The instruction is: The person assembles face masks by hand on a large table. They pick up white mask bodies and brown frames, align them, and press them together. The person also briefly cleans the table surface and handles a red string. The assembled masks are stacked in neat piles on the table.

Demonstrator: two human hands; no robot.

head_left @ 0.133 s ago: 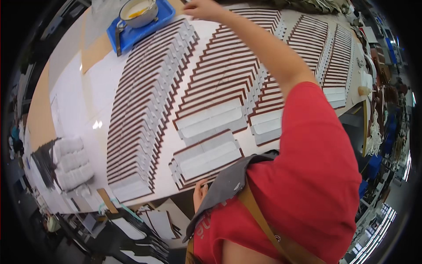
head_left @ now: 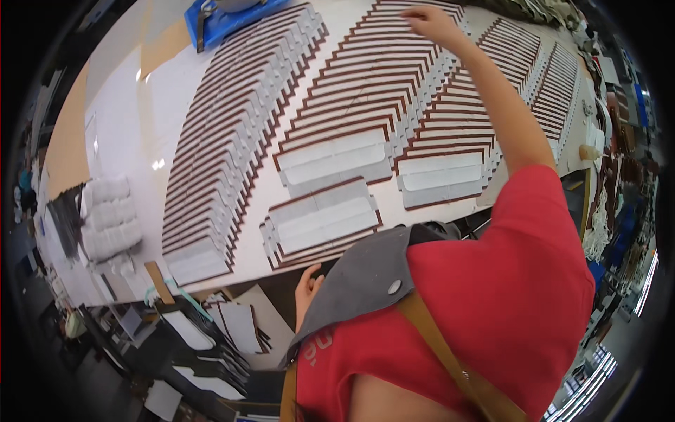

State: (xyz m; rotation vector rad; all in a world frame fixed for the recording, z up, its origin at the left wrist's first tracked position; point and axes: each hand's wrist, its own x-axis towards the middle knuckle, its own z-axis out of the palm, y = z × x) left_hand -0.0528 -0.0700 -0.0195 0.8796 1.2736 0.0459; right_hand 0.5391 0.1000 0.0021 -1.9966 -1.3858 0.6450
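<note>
My right hand point(head_left: 430, 24) is over the far part of the second row of overlapping pieces point(head_left: 358, 84), fingers loosely bent and apart, with nothing visible in them. These pieces are flat and grey-white with dark brown edges. My left hand point(head_left: 307, 285) is low at the table's near edge, partly behind the grey apron point(head_left: 365, 274). Its fingertips curl apart and show nothing between them. Just beyond it lies a small pile of the same edged pieces point(head_left: 323, 218), the top one with a pale flap.
More overlapping rows stand left point(head_left: 232, 133) and right point(head_left: 450, 169). A blue tray point(head_left: 228, 24) with a bowl point(head_left: 238, 3) is at the far left. White bundles point(head_left: 109, 218) lie at the table's left. Dark and white cut pieces point(head_left: 204, 352) hang below the near edge.
My right hand has swung right, away from the tray and bowl to above the second row. The view has shifted, and the bowl is now mostly cut off. My left hand stays by the table edge.
</note>
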